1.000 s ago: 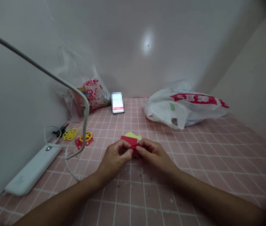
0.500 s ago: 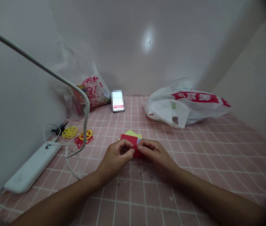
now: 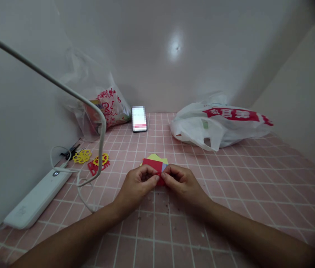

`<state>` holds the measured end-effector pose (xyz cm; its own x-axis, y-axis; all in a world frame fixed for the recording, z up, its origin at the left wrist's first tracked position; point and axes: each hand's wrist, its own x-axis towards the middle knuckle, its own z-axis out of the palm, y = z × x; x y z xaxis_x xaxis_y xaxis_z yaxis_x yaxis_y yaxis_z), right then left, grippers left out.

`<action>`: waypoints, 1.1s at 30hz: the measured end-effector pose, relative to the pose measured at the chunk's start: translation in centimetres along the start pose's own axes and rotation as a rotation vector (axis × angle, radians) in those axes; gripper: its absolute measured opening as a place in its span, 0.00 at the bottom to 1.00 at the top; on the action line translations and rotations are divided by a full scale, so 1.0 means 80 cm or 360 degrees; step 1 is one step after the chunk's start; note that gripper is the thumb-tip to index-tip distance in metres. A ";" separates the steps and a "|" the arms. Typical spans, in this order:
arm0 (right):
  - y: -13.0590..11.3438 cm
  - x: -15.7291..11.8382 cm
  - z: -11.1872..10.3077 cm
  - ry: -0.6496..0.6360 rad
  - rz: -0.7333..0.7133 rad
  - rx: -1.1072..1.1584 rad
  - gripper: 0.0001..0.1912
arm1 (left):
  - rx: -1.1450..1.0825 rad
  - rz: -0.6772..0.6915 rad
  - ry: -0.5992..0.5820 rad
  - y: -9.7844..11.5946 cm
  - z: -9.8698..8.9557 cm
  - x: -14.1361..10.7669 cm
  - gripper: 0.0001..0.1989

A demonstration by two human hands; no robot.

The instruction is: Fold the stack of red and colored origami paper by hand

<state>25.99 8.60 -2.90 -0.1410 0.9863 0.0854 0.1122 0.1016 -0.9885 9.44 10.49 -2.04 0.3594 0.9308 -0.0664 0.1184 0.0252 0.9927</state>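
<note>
A small piece of red paper point(image 3: 160, 181) is pinched between my two hands, close over the table. My left hand point(image 3: 140, 184) grips its left side between thumb and forefinger. On the other side, the thumb and forefinger of my right hand point(image 3: 183, 182) are closed on it, nearly touching the left fingertips. Just beyond the fingers lie a flat red paper square point(image 3: 152, 164), a yellow paper point(image 3: 158, 158) and a bluish paper point(image 3: 164, 166), overlapping each other. My fingers partly cover these sheets and the held piece.
Left, a white cable point(image 3: 102, 149) curves down near a white power strip point(image 3: 37, 199). Yellow plastic shapes point(image 3: 82, 156), a red stencil point(image 3: 93, 168) and dark scissors point(image 3: 69, 153) lie beside it. Behind stand a phone point(image 3: 139, 119), a clear bag point(image 3: 112, 108) and a white bag point(image 3: 218, 124).
Both hands stay in almost the same place, still pinching the red paper. The right fingertips have shifted slightly, and a little more red shows below the fingers.
</note>
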 end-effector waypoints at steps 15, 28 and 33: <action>0.007 -0.001 -0.006 -0.0199 0.0129 0.0532 0.16 | 0.0054 0.0097 0.0124 0.008 -0.004 -0.002 0.10; 0.007 0.000 -0.003 -0.0096 0.0102 0.0269 0.15 | 0.0018 0.0029 0.0170 0.008 -0.001 -0.001 0.10; 0.007 -0.001 -0.001 -0.0042 0.0072 0.0168 0.15 | -0.0069 -0.0026 0.0066 0.003 -0.001 0.001 0.09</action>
<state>26.13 8.60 -3.45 -0.1642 0.9857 0.0386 0.0151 0.0417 -0.9990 9.39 10.62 -1.81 0.3192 0.9444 -0.0793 0.0833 0.0554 0.9950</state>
